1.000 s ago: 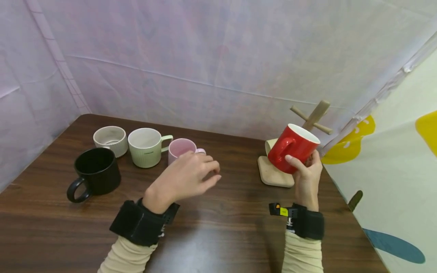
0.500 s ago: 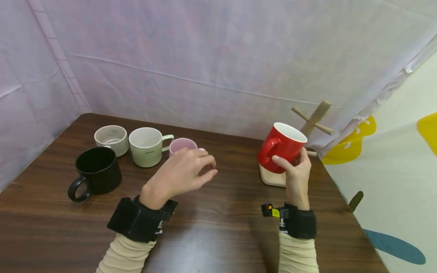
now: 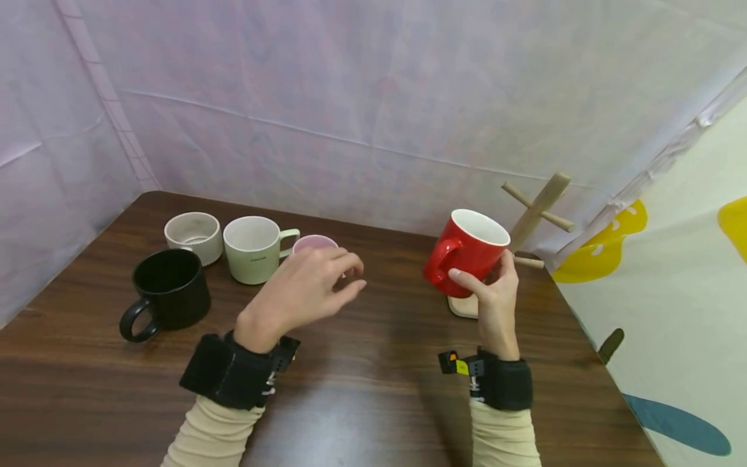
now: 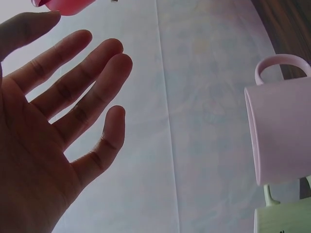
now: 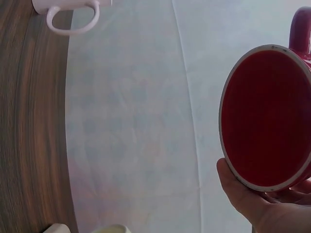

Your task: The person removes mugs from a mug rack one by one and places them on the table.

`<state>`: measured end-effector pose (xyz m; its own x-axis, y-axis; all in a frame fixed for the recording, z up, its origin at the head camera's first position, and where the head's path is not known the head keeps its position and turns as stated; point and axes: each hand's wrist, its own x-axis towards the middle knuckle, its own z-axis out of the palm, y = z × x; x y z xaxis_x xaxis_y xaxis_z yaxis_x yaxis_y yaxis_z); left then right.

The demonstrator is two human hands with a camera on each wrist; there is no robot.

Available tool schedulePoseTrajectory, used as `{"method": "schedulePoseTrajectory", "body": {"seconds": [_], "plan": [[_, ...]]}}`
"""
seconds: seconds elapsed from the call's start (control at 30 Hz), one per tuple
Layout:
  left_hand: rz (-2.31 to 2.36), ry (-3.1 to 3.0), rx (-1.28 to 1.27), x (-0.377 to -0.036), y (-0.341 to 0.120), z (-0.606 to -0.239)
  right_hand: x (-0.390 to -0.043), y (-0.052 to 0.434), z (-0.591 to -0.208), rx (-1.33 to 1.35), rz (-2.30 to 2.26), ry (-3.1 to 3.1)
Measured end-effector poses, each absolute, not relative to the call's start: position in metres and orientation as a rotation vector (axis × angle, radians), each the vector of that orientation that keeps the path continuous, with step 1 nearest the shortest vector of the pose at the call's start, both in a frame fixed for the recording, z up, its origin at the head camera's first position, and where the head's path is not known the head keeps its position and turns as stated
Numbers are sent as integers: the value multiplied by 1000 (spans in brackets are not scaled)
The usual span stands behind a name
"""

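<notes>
My right hand [image 3: 495,305] grips a red mug [image 3: 469,253] by its side and holds it tilted above the table, its handle pointing left. The mug's red base [image 5: 266,119] shows in the right wrist view. My left hand [image 3: 303,288] hovers with relaxed fingers and holds nothing. Behind it stands a pink mug [image 3: 315,242], partly hidden by that hand in the head view. A wooden mug stand [image 3: 539,207] with pegs rises behind the red mug, which covers part of its base [image 3: 463,307].
A light green mug [image 3: 252,253], a white ribbed cup [image 3: 195,237] and a black mug [image 3: 171,292] stand on the left of the brown wooden table [image 3: 373,415]. A pale cloth wall [image 3: 362,117] closes off the back.
My right hand has carried the red mug leftward, away from the mug stand, uncovering a lower peg. My left hand has shifted slightly left.
</notes>
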<state>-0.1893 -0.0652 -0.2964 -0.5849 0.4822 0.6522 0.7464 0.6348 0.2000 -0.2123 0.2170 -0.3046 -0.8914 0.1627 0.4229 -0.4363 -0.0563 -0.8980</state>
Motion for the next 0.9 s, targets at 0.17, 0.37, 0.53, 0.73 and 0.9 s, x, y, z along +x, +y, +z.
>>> {"method": "schedulePoseTrajectory", "body": {"seconds": [0.17,0.37,0.53,0.73,0.9], "plan": [[-610,-2287,-954,-191,-69,-295,-210,206,-306,275,2014,-1856],[-599,-2281,-954,-190,-69,-296,-209,191,-311,333,2035,-1937],[-590,-2280,-955,-191,-69,-295,-209,185,-315,362,1998,-1993],[-590,-2296,-952,-190,-68,-293,-209,181,-316,361,1981,-2012],[-590,-2319,-948,-189,-67,-292,-209,176,-318,352,1910,-2072]]}}
